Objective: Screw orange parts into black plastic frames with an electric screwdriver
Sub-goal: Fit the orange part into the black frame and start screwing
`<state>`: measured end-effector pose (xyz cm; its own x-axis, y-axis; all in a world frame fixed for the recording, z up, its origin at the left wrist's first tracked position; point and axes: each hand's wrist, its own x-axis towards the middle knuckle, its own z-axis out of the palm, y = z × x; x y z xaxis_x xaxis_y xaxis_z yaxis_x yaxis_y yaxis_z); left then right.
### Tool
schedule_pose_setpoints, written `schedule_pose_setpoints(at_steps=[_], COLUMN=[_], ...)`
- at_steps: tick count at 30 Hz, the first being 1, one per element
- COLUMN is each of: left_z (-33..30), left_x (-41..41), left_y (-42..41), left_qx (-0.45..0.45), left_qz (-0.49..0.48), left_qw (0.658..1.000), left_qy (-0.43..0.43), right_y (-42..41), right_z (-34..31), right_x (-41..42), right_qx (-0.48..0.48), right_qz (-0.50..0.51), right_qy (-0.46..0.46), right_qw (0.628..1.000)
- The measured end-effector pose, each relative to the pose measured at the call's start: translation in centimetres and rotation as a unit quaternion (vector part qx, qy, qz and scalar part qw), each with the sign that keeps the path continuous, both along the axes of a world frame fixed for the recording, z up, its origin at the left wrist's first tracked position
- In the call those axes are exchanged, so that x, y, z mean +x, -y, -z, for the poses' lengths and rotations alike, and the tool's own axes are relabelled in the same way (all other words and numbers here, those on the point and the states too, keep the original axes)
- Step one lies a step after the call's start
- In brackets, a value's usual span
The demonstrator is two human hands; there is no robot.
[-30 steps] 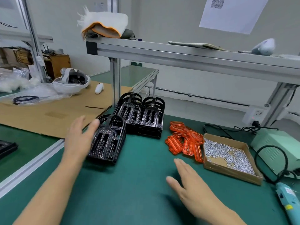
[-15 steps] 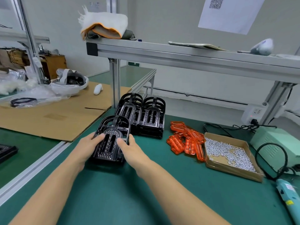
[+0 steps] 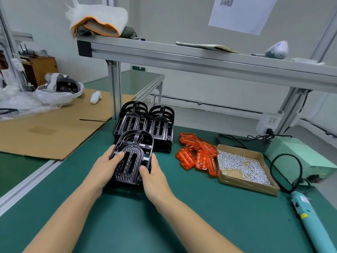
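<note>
Two hands on black frame | left grip clasping | right grip clasping

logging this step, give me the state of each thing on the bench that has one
near black frame: gripped on both sides, atop a stack
left hand: holding the frame's left edge
right hand: holding the frame's right edge
orange parts: loose pile, untouched
screw box: open, holding screws
electric screwdriver: lying on the mat, unheld
</note>
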<state>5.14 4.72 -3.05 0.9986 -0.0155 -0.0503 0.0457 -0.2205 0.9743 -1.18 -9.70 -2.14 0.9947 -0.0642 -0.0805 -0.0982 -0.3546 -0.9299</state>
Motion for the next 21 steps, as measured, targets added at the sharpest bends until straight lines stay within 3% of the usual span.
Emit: schedule_pose_setpoints(at_steps=[3, 5, 8, 12, 15, 19, 21], left_z=[-0.4, -1.1, -2.0, -3.8, -4.9, -5.3, -4.7], left_x=[-0.5, -0.9, -1.5, -2.8, -4.6, -7.5, -8.5], left_y=[0.7, 1.2, 1.5, 2.0, 3.6, 7.6, 9.4], left_qx=[0.138, 0.175, 0.104, -0.019, -0.08, -0.129, -0.148], left_qz=[-0.047, -0.055, -0.039, -0.028, 0.001, 0.055, 0.096], left_qw=[0.987, 0.98, 0.99, 0.992, 0.987, 0.983, 0.979], left_qy=[0.062, 0.084, 0.092, 0.124, 0.138, 0.118, 0.106], right_y=[-0.2, -0.2, 0.2, 1.3, 2.9, 6.0, 7.9], right_z=[0.0, -0.2, -0.9, -2.4, -3.9, -5.0, -5.3], right_x=[0.0, 0.1, -0.1, -1.3, -3.1, -5.4, -6.5], right_qx=[-0.027, -0.062, -0.106, -0.069, 0.042, 0.237, 0.252], right_qz=[-0.002, 0.003, 0.012, 0.014, 0.027, 0.035, 0.043], right_qy=[0.011, 0.025, 0.032, 0.087, 0.138, 0.14, 0.156], right_qw=[1.0, 0.998, 0.994, 0.994, 0.989, 0.961, 0.954])
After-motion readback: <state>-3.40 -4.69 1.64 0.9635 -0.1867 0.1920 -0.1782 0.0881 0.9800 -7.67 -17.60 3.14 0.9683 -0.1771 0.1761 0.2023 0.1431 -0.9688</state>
